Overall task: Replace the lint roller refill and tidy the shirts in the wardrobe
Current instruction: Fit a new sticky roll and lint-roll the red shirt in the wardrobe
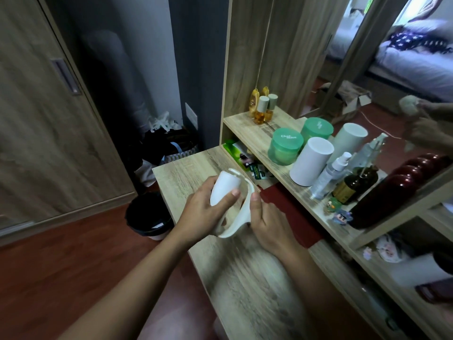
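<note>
Fitting, head view: the person is working a white lint roller refill (224, 186) against the white lint roller frame (241, 218) above the wooden worktop (247, 285).
Step advice: judging from the grip, keeping the refill square to the frame's spindle and pushing evenly should seat it without jamming; the frame hand is better used as a brace than as a lever.
Left hand (202, 213): it is wrapping the refill's lower end, thumb lying across its front, so the refill is sitting at its 1 o'clock.
Right hand (270, 224): it is gripping the curved frame from the right, thumb pressing its upper edge; the frame is lying at its 9 o'clock, touching it.
Whether the refill is already on the spindle: cannot tell, the hands are covering the joint.
Surroundings: a black bin (148, 215) is standing on the floor at 9 o'clock of the hands; a wardrobe door (49, 123) is closing the far left.
</note>
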`<state>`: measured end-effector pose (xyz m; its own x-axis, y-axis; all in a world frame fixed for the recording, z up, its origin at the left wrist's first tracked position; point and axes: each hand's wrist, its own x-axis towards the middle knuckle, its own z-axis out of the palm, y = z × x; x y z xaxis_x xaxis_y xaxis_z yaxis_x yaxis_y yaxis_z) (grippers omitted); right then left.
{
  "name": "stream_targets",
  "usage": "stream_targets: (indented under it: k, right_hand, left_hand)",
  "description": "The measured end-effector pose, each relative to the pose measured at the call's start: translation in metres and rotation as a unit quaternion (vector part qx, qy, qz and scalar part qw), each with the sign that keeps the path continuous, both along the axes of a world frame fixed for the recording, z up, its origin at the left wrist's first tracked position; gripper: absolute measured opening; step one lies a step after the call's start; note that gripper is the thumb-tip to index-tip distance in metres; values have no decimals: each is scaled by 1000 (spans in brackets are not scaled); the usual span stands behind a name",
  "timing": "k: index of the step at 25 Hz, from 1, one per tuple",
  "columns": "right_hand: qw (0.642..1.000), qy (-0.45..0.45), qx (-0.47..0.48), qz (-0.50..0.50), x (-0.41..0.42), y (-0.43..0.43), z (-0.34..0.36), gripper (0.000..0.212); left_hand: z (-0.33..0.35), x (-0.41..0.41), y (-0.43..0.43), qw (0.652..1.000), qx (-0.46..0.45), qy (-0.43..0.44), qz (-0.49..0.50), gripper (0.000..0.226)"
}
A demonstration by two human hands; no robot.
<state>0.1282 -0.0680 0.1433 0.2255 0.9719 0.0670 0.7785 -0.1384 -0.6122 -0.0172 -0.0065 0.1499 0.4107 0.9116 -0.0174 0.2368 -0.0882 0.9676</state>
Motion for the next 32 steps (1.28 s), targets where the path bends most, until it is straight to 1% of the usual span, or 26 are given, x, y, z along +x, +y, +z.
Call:
stream_targets:
  k: [2,5,7,8,9,10,12,13,14,15,16,18,19,23,25,27,28,30,31,32]
  right_hand:
    - [1000,14,1,-1,-2,-4,-6,74]
    - [1000,28,3,-5,-2,-6,-15,71]
    - [999,50,-6,-10,-1,-5,-24,77]
    - [996,87,-9,-4,0,-5,-29,81]
    - [990,143,-13,11,1,-6,-36,81]
    - [979,199,-16,29,-1,-8,-41,74]
    - [957,286,-12,43,-9,-15,-49,55]
    - [945,324,-5,38,-14,-18,-53,50]
    - [935,354,4,26,-17,-20,-56,49]
    - [928,373,14,13,-19,-20,-58,50]
    - [924,382,26,0,-20,-20,-58,53]
    - [919,391,51,-21,-17,-16,-53,62]
    - [918,392,63,-26,-15,-15,-51,64]
    - [922,378,83,-19,-14,-17,-42,62]
    - [918,386,87,-15,-14,-18,-42,61]
    - [915,393,91,-13,-15,-19,-44,55]
    - [913,396,93,-12,-15,-18,-44,51]
    - [910,404,98,-6,-16,-19,-43,41]
    - [909,404,99,-3,-16,-19,-42,40]
    - [911,401,100,-2,-16,-20,-41,39]
  left_hand:
    - [-4,0,-1,1000,17,20,-10,23]
    - [-2,1,-2,999,21,29,-27,24]
    - [2,1,-3,998,30,40,-28,25]
    - [5,1,-3,997,41,51,-32,26]
    - [7,1,-1,996,48,63,-41,28]
    - [11,0,3,993,60,84,-61,31]
    - [22,-1,14,975,96,157,-122,43]
    - [27,-2,19,965,101,188,-151,53]
    - [33,-4,23,960,99,198,-169,63]
    - [36,-7,26,962,104,188,-169,68]
    - [36,-9,26,965,137,168,-149,66]
    - [28,-14,21,960,228,139,-87,54]
    - [24,-15,19,958,245,135,-71,51]
    - [17,-12,10,963,214,149,-75,46]
    - [22,-14,11,972,178,131,-76,47]
    - [27,-17,10,981,133,121,-77,48]
    - [28,-17,10,980,134,127,-81,48]
    - [31,-17,10,971,167,148,-87,48]
    - [33,-16,12,969,184,146,-75,48]
    - [36,-16,15,972,193,128,-39,44]
